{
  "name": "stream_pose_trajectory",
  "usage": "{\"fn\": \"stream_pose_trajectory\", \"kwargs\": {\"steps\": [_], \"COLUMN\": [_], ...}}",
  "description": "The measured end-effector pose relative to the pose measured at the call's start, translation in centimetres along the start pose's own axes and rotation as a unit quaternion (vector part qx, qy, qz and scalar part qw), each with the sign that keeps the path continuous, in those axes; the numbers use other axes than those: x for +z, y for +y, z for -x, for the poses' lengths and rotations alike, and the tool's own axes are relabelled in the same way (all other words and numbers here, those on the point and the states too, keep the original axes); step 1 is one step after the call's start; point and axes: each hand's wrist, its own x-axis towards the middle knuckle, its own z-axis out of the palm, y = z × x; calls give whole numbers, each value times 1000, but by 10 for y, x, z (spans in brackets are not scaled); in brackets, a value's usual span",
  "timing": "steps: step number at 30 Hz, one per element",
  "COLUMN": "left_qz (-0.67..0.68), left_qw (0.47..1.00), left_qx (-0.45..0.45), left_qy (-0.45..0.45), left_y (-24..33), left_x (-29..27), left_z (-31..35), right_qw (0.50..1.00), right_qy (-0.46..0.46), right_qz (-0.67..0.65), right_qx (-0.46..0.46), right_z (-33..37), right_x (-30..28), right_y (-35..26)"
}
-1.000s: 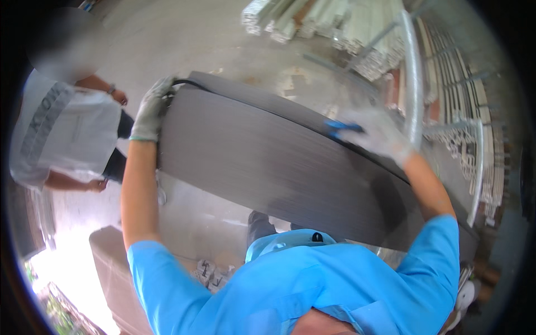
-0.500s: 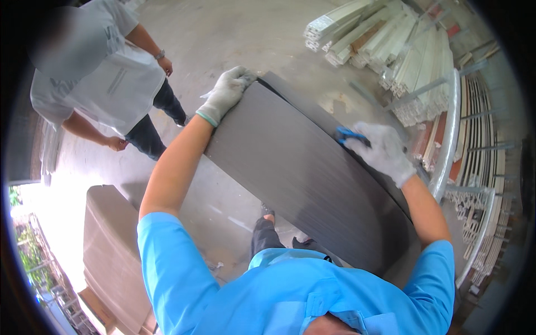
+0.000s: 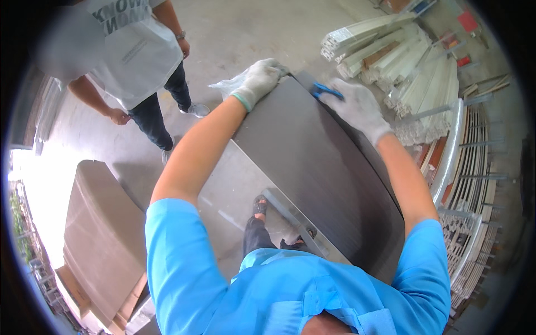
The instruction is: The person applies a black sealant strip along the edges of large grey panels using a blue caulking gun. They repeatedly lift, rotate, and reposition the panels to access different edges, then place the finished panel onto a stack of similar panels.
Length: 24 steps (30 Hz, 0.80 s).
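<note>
A long dark grey panel lies in front of me, running from the upper middle down toward my body at the right. My left hand, in a pale work glove, is closed over the panel's far corner. Crumpled clear plastic film sticks out beside that glove. My gloved right hand grips a small blue-and-black hand tool above the panel's right long edge, close to the far end. The tool's tip is too small to make out. A narrow dark strip runs along that edge, partly hidden by my right hand.
At the far left stands another person with lowered arms. A brown board stack lies at the lower left. Bundled white profiles and a rack of long strips line the right side.
My right hand has moved with the blue-and-black tool along the panel's edge toward the far end, nearer my left hand. The left hand keeps its hold on the corner. The view has shifted.
</note>
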Motion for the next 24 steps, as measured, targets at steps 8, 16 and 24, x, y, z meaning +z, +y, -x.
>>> {"fn": "stream_pose_trajectory", "kwargs": {"steps": [8,16,24], "left_qz": [-79,354,649], "left_qw": [989,902,742], "left_qx": [76,-28,-15], "left_qy": [-101,246,168], "left_y": [-9,-33,-28], "left_x": [-8,-46,86], "left_z": [-18,136,232], "right_qw": [999,998,948], "right_qy": [26,7,31], "right_qz": [37,-23,-204], "right_qx": [-1,60,244], "right_z": [-42,74,150], "right_x": [20,-8,-16], "right_y": [-10,17,-1]}}
